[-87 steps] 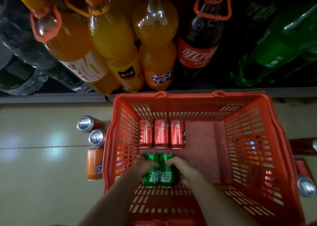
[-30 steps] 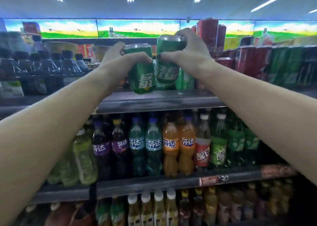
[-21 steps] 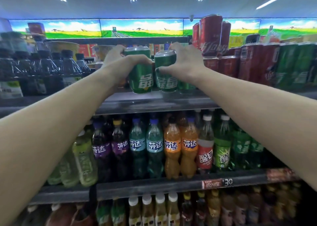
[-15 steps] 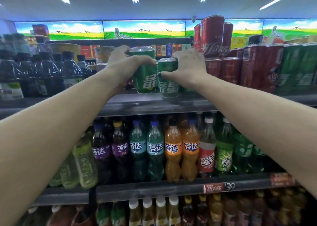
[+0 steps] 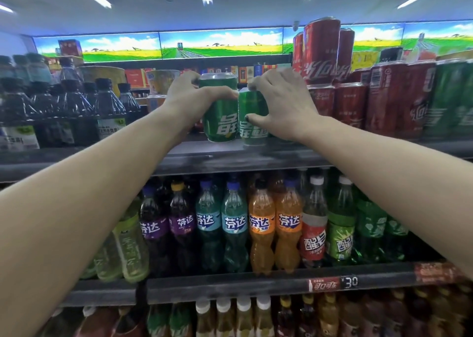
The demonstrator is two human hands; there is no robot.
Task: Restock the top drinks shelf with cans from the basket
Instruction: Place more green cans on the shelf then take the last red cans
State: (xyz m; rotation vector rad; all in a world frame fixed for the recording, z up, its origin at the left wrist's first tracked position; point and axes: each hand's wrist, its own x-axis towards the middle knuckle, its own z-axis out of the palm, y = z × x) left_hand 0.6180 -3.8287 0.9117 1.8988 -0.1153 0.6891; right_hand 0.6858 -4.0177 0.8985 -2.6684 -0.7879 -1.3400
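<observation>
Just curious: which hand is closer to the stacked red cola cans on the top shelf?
Right. The right hand holds a green can just beside the red cola cans; the left hand grips another green can farther left.

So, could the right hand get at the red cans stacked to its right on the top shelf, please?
Probably not yet: the right hand grips a green can. Once freed, the red cans stand unobstructed beside it.

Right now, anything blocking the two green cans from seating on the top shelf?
Nothing visible. The left hand grips the left green can, the right hand grips the right green can; both sit at the top shelf front edge. Red cans stand apart, rightward.
</observation>
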